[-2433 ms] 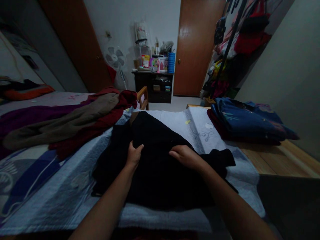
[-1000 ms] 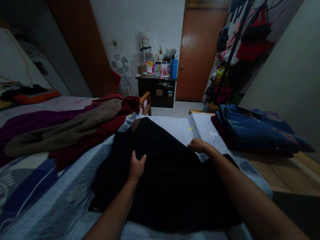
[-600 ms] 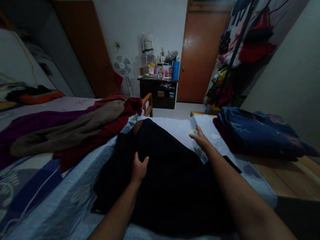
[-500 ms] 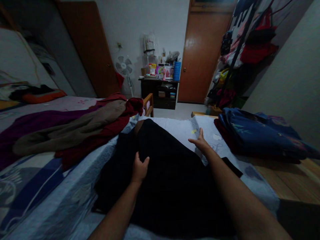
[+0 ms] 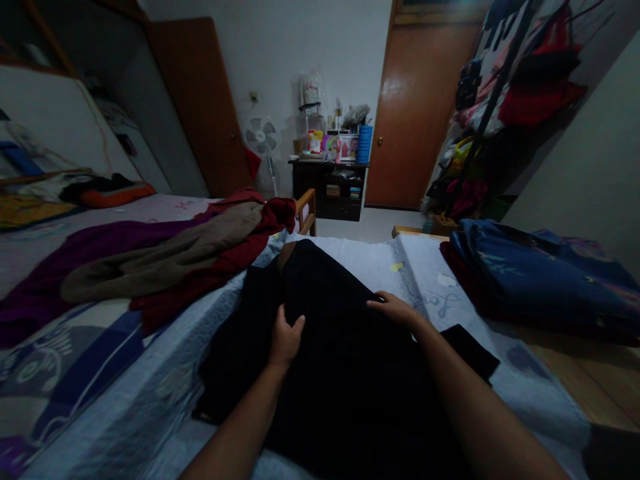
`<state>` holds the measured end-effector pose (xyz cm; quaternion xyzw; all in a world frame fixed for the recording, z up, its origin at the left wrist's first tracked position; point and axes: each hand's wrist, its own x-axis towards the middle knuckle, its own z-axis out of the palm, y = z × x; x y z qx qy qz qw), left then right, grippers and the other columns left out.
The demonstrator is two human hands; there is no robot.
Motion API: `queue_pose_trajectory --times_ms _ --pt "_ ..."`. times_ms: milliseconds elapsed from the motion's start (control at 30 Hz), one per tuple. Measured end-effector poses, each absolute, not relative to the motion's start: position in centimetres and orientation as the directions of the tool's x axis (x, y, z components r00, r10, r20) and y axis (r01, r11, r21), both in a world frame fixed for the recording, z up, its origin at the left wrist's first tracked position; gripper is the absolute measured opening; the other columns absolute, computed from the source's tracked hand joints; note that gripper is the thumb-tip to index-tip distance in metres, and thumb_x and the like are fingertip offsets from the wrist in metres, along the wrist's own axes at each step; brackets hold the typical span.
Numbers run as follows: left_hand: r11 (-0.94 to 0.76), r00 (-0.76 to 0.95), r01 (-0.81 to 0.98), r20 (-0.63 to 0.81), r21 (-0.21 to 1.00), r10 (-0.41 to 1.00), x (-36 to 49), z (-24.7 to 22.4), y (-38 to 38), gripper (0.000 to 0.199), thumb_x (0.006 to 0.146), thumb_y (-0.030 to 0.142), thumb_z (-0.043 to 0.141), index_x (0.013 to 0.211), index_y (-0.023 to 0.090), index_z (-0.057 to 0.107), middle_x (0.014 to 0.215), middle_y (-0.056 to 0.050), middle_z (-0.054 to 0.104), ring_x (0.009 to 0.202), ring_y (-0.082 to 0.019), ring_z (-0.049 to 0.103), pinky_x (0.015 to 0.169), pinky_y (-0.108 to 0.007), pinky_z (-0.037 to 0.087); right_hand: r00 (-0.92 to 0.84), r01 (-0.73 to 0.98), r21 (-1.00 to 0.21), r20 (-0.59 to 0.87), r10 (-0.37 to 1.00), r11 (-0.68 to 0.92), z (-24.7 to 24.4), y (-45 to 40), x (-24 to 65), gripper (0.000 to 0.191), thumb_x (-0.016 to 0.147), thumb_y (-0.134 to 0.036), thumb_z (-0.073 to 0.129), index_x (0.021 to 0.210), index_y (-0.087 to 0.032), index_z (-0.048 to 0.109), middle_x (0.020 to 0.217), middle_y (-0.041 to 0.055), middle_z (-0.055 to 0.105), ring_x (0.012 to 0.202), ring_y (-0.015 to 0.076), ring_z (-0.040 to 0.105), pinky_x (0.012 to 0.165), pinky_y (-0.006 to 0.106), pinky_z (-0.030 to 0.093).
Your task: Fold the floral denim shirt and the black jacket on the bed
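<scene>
A black garment (image 5: 340, 373) is spread over the bed in front of me, its far end folded to a narrow tip with a brown patch (image 5: 287, 253) at its left. My left hand (image 5: 287, 337) rests on the left part of the cloth, thumb and fingers apart. At the garment's right edge, my right hand (image 5: 395, 310) has thumb and forefinger closed on the fabric. A black flap (image 5: 470, 350) of cloth sticks out beyond my right forearm. The dark fabric hides its seams and exact kind.
Folded blue patterned cloth (image 5: 540, 273) is stacked at right, by a wooden surface (image 5: 575, 367). Grey-brown clothing (image 5: 165, 260), a dark red cloth (image 5: 195, 287) and a purple one (image 5: 100, 243) lie at left on the pale bedsheet (image 5: 345, 250). A fan (image 5: 263, 137) and dark cabinet (image 5: 325, 200) stand behind.
My right hand has come down from above the sheet onto the garment's right edge and closed on it. The left hand keeps its place on the cloth. The view has shifted slightly left.
</scene>
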<state>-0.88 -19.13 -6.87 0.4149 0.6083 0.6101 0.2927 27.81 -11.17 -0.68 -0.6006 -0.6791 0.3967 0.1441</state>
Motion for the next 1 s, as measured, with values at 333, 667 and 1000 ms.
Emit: queue_pose_trajectory --times_ms 333,667,1000 --pt "-0.069 -0.455 0.223 0.166 0.972 0.875 -0.9 -7.1 -19.1 0.049 0.077 0.022 0.066 0.123 0.014 0.052 0.120 -0.014 0.064 0.112 -0.025 0.061 0.104 -0.042 0.044 -0.374 0.594 -0.761 0.026 0.927 0.261 0.4 -13.4 24.7 0.041 0.080 -0.019 0.057 0.121 -0.016 0.059 0.118 0.0089 0.067 0.106 0.0215 0.062 0.094 0.035 0.046" --pt "-0.136 -0.393 0.091 0.161 0.986 0.905 -0.8 -6.4 -19.3 0.053 0.083 0.043 0.064 0.128 0.018 0.051 0.126 -0.011 0.061 0.120 -0.025 0.056 0.108 -0.040 0.038 -0.532 0.761 -0.384 0.091 0.842 0.523 2.4 -18.7 19.8 0.051 0.086 -0.021 0.047 0.137 -0.019 0.048 0.119 0.0108 0.067 0.102 0.0243 0.065 0.085 0.032 0.045" --pt "0.016 -0.367 -0.172 -0.079 0.985 0.927 1.3 -2.8 -18.0 0.085 0.065 0.027 0.083 0.137 0.020 0.039 0.138 -0.013 0.052 0.125 -0.024 0.052 0.107 -0.035 0.038 -0.712 0.675 -0.277 0.003 0.703 0.684 2.0 -20.5 17.6 0.052 0.084 -0.017 0.044 0.134 -0.024 0.051 0.106 0.0087 0.070 0.091 0.0222 0.066 0.076 0.030 0.045"
